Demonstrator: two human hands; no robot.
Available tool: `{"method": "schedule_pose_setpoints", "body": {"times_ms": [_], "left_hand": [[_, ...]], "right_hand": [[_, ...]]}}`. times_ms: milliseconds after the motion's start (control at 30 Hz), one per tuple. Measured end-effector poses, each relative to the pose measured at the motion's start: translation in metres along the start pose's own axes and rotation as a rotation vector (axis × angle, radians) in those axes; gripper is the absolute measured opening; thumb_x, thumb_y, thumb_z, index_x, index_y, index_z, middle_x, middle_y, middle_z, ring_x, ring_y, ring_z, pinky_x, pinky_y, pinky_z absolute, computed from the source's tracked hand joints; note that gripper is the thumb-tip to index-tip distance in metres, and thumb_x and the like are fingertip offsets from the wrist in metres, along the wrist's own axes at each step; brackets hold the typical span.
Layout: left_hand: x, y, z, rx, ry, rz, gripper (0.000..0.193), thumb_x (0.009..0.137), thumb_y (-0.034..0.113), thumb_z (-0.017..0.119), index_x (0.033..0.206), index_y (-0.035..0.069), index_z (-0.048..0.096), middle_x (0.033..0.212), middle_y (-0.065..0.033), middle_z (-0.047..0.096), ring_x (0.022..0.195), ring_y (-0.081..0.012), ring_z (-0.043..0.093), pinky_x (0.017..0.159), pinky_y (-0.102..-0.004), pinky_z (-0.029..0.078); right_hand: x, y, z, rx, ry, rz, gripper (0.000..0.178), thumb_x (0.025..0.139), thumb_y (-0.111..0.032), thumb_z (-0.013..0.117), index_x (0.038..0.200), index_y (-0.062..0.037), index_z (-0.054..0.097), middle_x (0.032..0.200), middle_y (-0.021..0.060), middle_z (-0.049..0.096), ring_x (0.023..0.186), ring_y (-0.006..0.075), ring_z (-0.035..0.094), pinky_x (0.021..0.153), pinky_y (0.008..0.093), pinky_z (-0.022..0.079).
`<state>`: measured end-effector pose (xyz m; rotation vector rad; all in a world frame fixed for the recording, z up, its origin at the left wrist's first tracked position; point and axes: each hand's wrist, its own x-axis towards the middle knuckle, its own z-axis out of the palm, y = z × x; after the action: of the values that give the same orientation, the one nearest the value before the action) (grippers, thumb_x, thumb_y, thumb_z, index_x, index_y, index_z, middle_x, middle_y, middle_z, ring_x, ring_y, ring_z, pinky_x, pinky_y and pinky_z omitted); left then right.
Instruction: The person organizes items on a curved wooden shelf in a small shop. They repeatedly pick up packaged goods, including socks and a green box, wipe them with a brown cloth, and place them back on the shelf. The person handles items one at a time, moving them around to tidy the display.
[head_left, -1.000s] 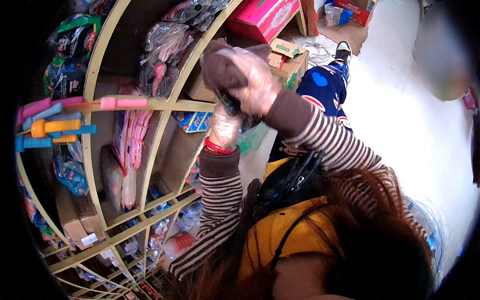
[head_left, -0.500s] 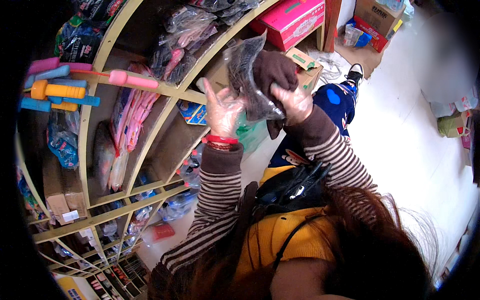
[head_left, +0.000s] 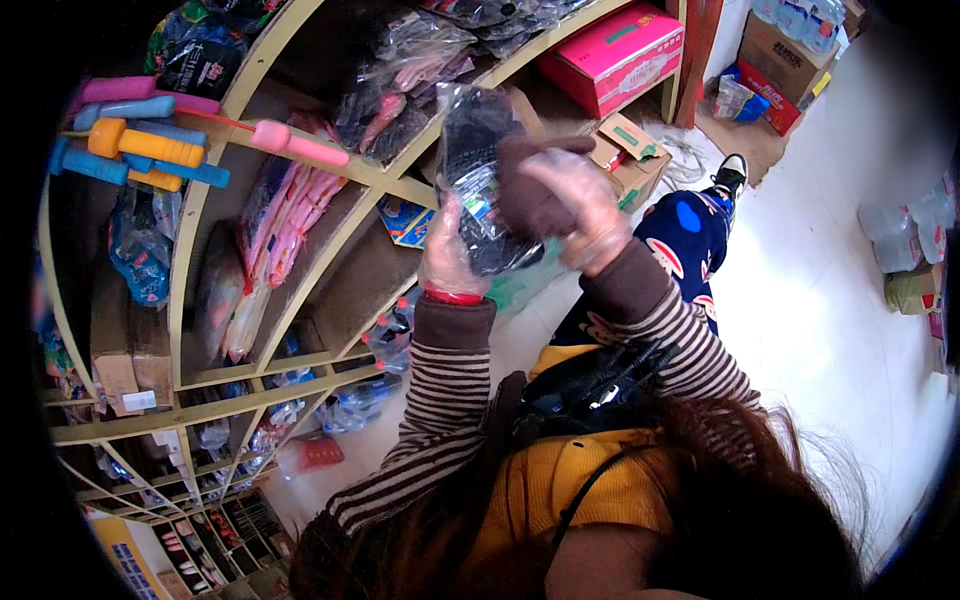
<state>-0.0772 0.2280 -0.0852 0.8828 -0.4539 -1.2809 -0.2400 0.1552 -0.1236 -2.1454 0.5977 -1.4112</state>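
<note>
My left hand point(head_left: 452, 258), in a clear plastic glove, grips a flat see-through packet point(head_left: 472, 135) with dark contents, holding it up in front of the shelves. What exactly is inside cannot be made out. In my right hand point(head_left: 592, 205), also gloved, is a bunched dark brown cloth point(head_left: 530, 200), which lies against the right side of the packet. Part of the packet's face is covered by the cloth. The fingers of my left hand are partly hidden behind the packet.
Cream-framed shelves point(head_left: 300, 285) on the left carry bagged goods. Skipping ropes with pink, blue and orange handles point(head_left: 150, 143) hang there. Beyond my hands are a pink box point(head_left: 615, 60) and an open carton point(head_left: 628, 155). Bottled water packs point(head_left: 905, 232) stand on the right.
The packet has turned so its printed face shows, and my left fingers have closed on its lower edge. The cloth in my right hand has moved across that face. The view has shifted slightly.
</note>
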Motion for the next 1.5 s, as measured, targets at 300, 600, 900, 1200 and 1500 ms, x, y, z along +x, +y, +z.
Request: {"method": "schedule_pose_setpoints", "body": {"times_ms": [300,600,900,1200,1500], "left_hand": [[-0.011,-0.003,-0.012,0.187,-0.127,-0.207,0.048,0.095,0.037,0.046,0.117,-0.005,0.053,0.106,-0.0144,0.062,0.09,-0.0196,0.062,0.079,-0.0323,0.05],[0.012,-0.006,0.012,0.016,-0.086,-0.112,0.05,0.096,0.038,0.043,0.123,-0.003,0.05,0.121,-0.013,0.055,0.108,-0.0203,0.055,0.096,-0.0339,0.042],[0.034,0.01,0.046,0.051,-0.065,-0.09,0.044,0.092,0.032,0.051,0.119,-0.003,0.052,0.112,-0.0169,0.06,0.096,-0.0282,0.062,0.087,-0.0405,0.05],[0.177,0.094,0.101,0.335,-0.166,0.219,0.037,0.087,0.028,0.057,0.109,-0.001,0.058,0.098,-0.0174,0.064,0.083,-0.0276,0.065,0.076,-0.0401,0.054],[0.307,0.181,0.067,2.011,0.476,0.497,0.036,0.077,0.027,0.068,0.108,0.01,0.065,0.106,-0.0126,0.066,0.096,-0.031,0.063,0.084,-0.0435,0.049]], "right_hand": [[0.022,-0.015,-0.015,0.04,0.131,0.134,0.084,0.056,-0.007,0.073,0.134,-0.0095,0.041,0.132,0.0257,0.042,0.126,0.0415,0.038,0.107,0.0447,0.03],[-0.001,-0.013,0.001,-0.005,-0.172,0.027,0.084,0.047,-0.001,0.07,0.127,-0.0164,0.051,0.133,0.0198,0.042,0.125,0.0474,0.034,0.102,0.0555,0.032],[-0.006,0.09,0.008,0.484,0.232,0.369,0.057,0.067,0.009,0.063,0.121,-0.0031,0.052,0.124,0.0133,0.052,0.117,0.0258,0.05,0.1,0.0388,0.039],[-0.056,0.13,0.029,1.246,0.51,0.591,0.06,0.073,0.005,0.054,0.131,-0.0021,0.039,0.127,0.0065,0.044,0.121,0.0218,0.041,0.105,0.0339,0.025],[-0.044,0.119,0.027,1.169,0.636,0.794,0.037,0.068,0.005,0.054,0.103,-0.0067,0.047,0.107,0.0009,0.045,0.101,0.0155,0.042,0.095,0.0292,0.03]]}}
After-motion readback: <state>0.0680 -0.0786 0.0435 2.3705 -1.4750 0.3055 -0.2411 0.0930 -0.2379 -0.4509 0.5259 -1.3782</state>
